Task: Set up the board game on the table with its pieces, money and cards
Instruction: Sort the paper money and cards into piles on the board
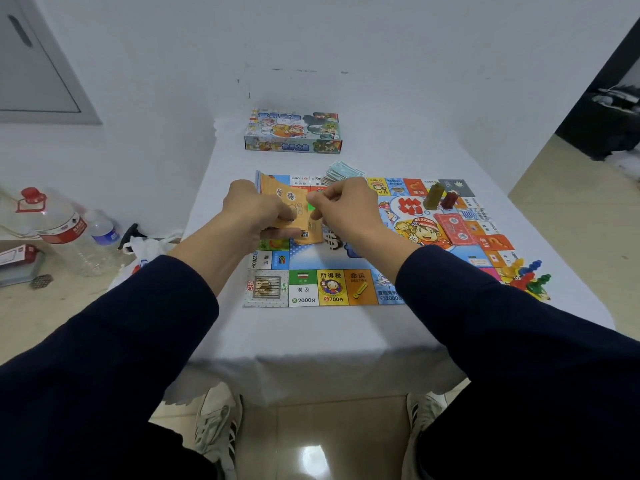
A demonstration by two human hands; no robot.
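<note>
Gripping a stack of orange paper game cards over the colourful printed game board: left hand curling round the stack's left edge, right hand pinching a card at its right edge, both sleeved in dark navy. Holding the stack above the board's upper-left part, toward 11 o'clock from the board's centre. Lying just beyond the right hand, at 12 o'clock on the board's far edge, a pile of pale green paper money. Standing at 2 o'clock on the board, an olive-green block piece beside a dark red block piece. Lying at 3 o'clock, a red card deck. Sitting at 4 o'clock, off the board's corner, a heap of coloured plastic pawns. Resting at 12 o'clock, farther back on the white-covered bench, the illustrated cardboard game box.
</note>
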